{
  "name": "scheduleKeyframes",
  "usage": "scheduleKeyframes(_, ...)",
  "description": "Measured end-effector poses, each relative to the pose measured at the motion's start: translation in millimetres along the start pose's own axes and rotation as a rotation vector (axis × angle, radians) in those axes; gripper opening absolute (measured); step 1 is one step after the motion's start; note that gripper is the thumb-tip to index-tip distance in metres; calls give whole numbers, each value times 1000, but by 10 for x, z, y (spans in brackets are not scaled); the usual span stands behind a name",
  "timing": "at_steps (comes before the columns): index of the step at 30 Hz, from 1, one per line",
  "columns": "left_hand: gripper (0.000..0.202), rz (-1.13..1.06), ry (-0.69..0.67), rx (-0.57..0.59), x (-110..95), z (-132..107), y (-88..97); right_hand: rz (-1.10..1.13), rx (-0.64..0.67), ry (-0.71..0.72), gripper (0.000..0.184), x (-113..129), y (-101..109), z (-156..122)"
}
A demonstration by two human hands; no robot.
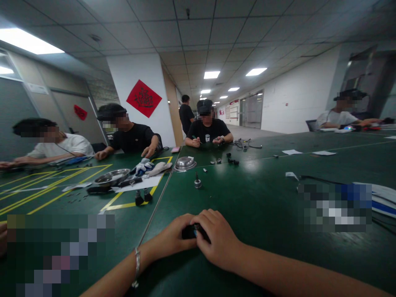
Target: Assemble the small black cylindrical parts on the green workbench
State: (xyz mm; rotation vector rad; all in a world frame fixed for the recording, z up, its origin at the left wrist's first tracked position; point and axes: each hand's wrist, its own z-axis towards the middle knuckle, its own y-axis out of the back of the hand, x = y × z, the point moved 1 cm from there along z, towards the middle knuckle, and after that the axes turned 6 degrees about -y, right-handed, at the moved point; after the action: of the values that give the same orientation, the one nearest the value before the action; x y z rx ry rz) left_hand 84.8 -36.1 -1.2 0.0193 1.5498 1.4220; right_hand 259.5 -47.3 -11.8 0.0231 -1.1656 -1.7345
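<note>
Object [188,233], small and black, sits near centre over green table [262,185], fingers of left hand [175,235] and right hand [218,239] clamped on it. Step appears to be two-handed handling; next move likely calls for steady grip.

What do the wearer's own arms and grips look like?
The left arm shows no sleeve and wears a slim silvery bracelet at the wrist. The right arm shows no sleeve, watch or band. The left grip and right grip are gloveless hands; no ring shows.
</note>
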Motion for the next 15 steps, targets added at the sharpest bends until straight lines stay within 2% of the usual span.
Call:
scheduleKeyframes(6, 24, 18, -10, 19, -26, 13, 1, 14, -4, 22, 25, -16, -8, -4)
scheduleKeyframes(15, 21, 29, -10, 12, -39, 13, -4, 38, -2, 29, 26, -12, -5, -11)
